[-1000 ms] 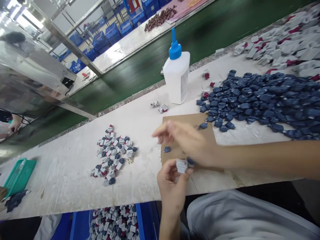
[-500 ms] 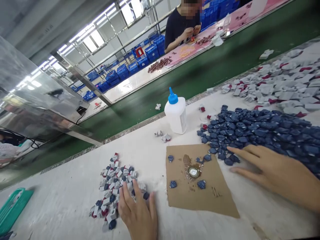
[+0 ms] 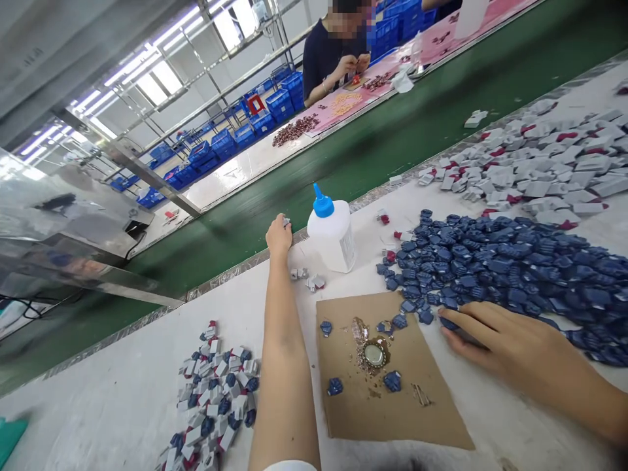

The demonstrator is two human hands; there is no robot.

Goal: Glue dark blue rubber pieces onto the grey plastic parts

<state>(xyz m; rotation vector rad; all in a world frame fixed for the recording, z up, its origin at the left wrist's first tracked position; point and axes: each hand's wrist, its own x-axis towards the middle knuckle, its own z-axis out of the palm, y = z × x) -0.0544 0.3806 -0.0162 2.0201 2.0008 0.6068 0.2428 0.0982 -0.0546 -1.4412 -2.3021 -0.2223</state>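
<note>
My left hand [image 3: 279, 235] is stretched out to the far edge of the table, over the rim of the green belt [image 3: 255, 229]. Its fingers are closed on a small grey plastic piece [image 3: 286, 222]. Beside the heap of dark blue plastic pieces [image 3: 490, 261], my right hand [image 3: 510, 333] has its thumb and forefinger around one blue piece [image 3: 447, 323]. Between my arms lies a brown cardboard sheet [image 3: 392, 418]. On it are a bottle cap [image 3: 374, 354] with clear liquid in and around it, several blue pieces and some small sticks [image 3: 420, 394].
A white bottle with a blue nozzle [image 3: 331, 235] stands behind the cardboard. Mixed grey, blue and red assembled pieces [image 3: 216, 392] lie left of my forearm. A heap of grey pieces [image 3: 549, 163] is at the back right. Across the belt, a person [image 3: 333, 59] works at another table.
My left hand has gone from the mixed pile out to the belt's edge, with a grey piece in it. My right hand has closed its fingers on a blue piece. The view has shifted slightly.
</note>
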